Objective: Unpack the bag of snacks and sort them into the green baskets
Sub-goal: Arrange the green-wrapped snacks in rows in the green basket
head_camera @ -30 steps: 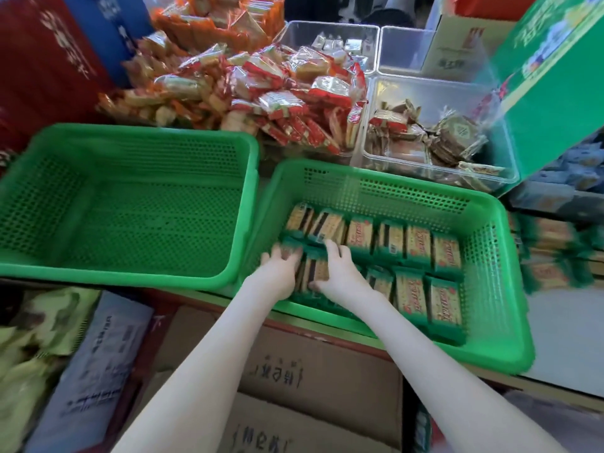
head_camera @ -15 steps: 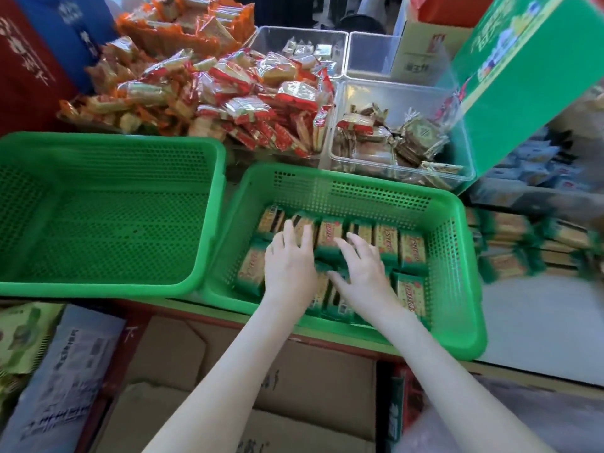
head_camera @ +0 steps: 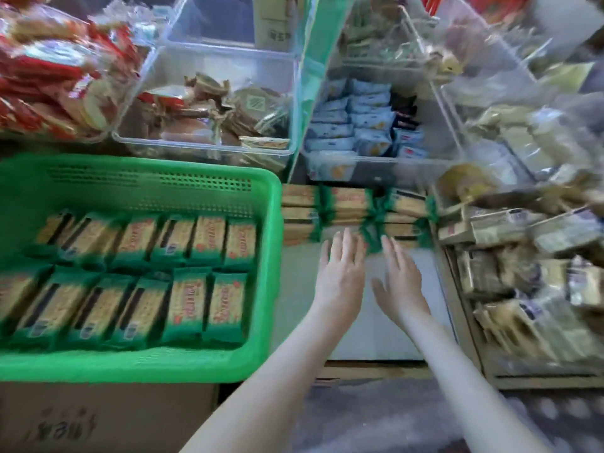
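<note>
Right of the green basket (head_camera: 140, 364), left hand (head_camera: 341, 276) and right hand (head_camera: 400, 282) hover, grip wide, beside blurred snack packs (head_camera: 346, 204).

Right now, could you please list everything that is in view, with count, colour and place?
green basket: one, green, left.
basket packets: two rows, green-yellow, inside the basket.
stacked packets: one stack, green-yellow, right of basket.
brown-snack bin: one, clear, behind basket.
blue-packet bin: one, clear, behind stack.
red packets: heap, red-orange, back left.
tan packets: heap, tan, right.
cardboard box: one, brown, below basket.
left hand: one, bare, open, fingertips near stack.
right hand: one, bare, open, beside the left hand.
</note>
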`<state>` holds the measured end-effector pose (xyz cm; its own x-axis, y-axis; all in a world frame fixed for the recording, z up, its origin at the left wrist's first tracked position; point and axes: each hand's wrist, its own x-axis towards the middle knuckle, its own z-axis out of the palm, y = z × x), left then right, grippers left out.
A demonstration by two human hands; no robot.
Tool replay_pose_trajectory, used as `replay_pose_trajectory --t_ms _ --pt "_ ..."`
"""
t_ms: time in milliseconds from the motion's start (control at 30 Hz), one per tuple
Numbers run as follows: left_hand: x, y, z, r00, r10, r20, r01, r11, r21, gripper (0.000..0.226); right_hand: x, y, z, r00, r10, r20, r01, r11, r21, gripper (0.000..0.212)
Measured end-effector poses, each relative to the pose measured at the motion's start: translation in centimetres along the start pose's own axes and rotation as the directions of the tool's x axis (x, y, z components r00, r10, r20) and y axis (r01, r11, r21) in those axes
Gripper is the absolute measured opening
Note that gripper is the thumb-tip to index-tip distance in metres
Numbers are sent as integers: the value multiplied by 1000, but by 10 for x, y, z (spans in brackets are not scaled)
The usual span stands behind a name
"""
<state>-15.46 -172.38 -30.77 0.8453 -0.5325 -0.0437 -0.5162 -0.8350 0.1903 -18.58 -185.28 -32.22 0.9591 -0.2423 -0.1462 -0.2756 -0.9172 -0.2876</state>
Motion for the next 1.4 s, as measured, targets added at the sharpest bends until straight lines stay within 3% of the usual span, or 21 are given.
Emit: replay_pose_trajectory --t_ms 67,167,267,433,567,700,867,933,1033,1133,1267,1400 --pt "24 13 14 994 -101 51 100 995 23 69 21 19 3 996 -83 43 88 988 -130 83" --pt "49 16 38 966 -149 213 133 987 89 61 46 36 2 997 -28 78 42 983 -179 78" --pt "46 16 46 974 -156 162 140 984 110 67 54 45 -1 991 10 134 17 981 -195 69" --pt "20 11 49 995 -74 -61 78 995 62 74 30 50 -7 993 -89 75 106 956 -274 61" --pt "-16 13 36 987 -51 -152 39 996 -81 72 6 51 -12 986 -151 68 165 928 -335 61" --pt "-56 13 2 939 -105 -328 34 976 -215 70 -24 35 -24 983 -179 45 184 955 -233 66" --pt "-118 -35 -67 880 -177 -440 48 956 -289 50 -68 -39 -50 917 -312 -248 318 948 -18 70" --pt "-144 -69 -95 863 -254 -436 112 939 -326 51 -85 -88 -56 900 -341 -272 386 913 130 71" --pt "-190 -134 -119 831 -353 -430 221 919 -327 54 -105 -176 -52 920 -362 -154 393 834 387 71" --pt "-242 -204 -132 782 -458 -422 338 881 -331 57 -114 -265 -30 933 -359 0 313 814 489 73" --pt "-294 -277 -144 759 -526 -383 409 843 -349 59 -99 -362 15 927 -197 318 2 852 524 78" --pt "-320 -322 -153 748 -571 -339 427 805 -412 57 -83 -407 58 923 -14 385 -121 939 323 83"
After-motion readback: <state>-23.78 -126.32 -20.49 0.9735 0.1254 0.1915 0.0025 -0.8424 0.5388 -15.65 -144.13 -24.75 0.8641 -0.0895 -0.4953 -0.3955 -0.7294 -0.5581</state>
